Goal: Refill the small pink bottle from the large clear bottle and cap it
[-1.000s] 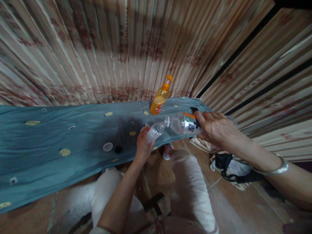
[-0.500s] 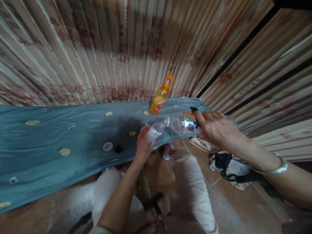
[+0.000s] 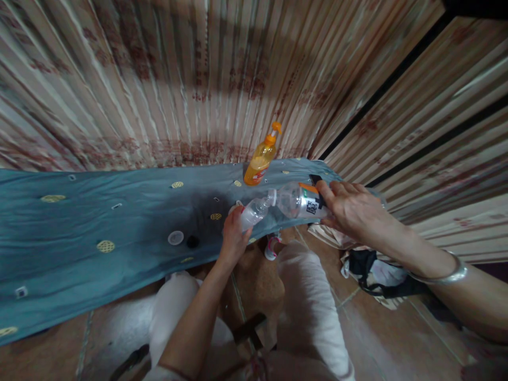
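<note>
My left hand [image 3: 235, 233] is closed round a small clear plastic bottle [image 3: 254, 212], tilted with its neck up to the right. My right hand [image 3: 351, 209] grips a larger clear plastic bottle [image 3: 288, 199] with an orange, black and white label, held nearly level. The large bottle's mouth meets the neck of the small one, at a pale ring. Whether liquid passes between them I cannot make out. Behind the two bottles, an orange pump bottle [image 3: 260, 165] part full of yellow-orange liquid stands on the blue cloth [image 3: 138, 211].
A clear round lid [image 3: 175, 238] and a small black cap [image 3: 192, 242] lie on the cloth to the left of my hands. A dark flat object [image 3: 315, 180] is partly behind the large bottle. Pleated curtains [image 3: 159, 95] rise behind. Clothing or bags [image 3: 373, 272] lie on the tiled floor at right.
</note>
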Demonstrator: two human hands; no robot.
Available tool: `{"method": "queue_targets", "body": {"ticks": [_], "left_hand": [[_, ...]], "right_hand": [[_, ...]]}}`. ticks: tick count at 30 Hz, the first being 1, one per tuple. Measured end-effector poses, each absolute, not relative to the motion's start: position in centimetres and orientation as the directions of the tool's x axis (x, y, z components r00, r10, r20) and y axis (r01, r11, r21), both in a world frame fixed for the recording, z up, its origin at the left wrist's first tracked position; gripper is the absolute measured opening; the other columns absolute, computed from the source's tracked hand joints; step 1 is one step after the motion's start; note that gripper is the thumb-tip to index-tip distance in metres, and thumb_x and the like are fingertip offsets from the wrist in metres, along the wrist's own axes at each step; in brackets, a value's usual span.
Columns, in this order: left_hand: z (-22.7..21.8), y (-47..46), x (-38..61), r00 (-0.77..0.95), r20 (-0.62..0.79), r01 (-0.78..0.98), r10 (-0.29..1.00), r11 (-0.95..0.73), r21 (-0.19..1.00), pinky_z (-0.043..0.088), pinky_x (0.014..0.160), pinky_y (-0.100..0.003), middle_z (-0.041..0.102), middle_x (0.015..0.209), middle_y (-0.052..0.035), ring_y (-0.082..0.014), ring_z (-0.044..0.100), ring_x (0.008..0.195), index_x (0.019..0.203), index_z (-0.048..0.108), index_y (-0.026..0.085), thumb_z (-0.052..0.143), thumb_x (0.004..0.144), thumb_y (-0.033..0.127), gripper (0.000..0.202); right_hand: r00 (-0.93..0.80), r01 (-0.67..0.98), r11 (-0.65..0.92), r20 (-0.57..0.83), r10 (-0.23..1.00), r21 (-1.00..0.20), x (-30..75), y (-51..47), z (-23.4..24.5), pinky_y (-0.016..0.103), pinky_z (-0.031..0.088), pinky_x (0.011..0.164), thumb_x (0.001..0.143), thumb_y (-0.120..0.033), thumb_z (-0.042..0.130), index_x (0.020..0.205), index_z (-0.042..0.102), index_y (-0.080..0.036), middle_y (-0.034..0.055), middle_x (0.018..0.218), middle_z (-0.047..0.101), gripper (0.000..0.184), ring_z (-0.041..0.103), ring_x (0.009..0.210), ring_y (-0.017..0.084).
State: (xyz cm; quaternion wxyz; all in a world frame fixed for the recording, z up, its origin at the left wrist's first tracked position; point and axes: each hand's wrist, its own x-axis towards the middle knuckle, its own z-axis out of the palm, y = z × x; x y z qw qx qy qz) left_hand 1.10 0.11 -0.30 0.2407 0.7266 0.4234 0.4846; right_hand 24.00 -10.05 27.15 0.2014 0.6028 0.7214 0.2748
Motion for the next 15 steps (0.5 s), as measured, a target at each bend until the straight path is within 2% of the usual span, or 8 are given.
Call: {"method": "queue_targets", "body": {"ticks": [9, 15], "left_hand": [[-0.37, 0.10, 1.11, 0.178, 0.509, 0.401, 0.842, -0.534, 0.744, 0.063, 0.120, -0.054, 0.075, 0.151, -0.0143, -0.0346, 0.076, 0.138, 0.151, 0.056, 0.025, 0.079, 0.084, 0.013, 0.072], [-0.70, 0.20, 1.15, 0.176, 0.537, 0.394, 0.825, -0.559, 0.729, 0.063, 0.120, -0.054, 0.074, 0.154, -0.0142, -0.0346, 0.075, 0.139, 0.154, 0.057, 0.025, 0.080, 0.084, 0.014, 0.074]], "right_hand": [[-0.173, 0.752, 0.115, 0.027, 0.984, 0.649, 23.89, -10.04, 27.30, 0.042, 0.046, 0.091, 0.091, -0.030, 0.082, 0.149, 0.059, -0.003, 0.0242, 0.118, 0.079, 0.068, 0.072, 0.107, 0.039], [-0.173, 0.755, 0.117, 0.024, 0.985, 0.645, 23.63, -10.09, 27.46, 0.043, 0.046, 0.092, 0.092, -0.029, 0.083, 0.147, 0.060, -0.003, 0.0249, 0.118, 0.078, 0.065, 0.072, 0.107, 0.039]]}}
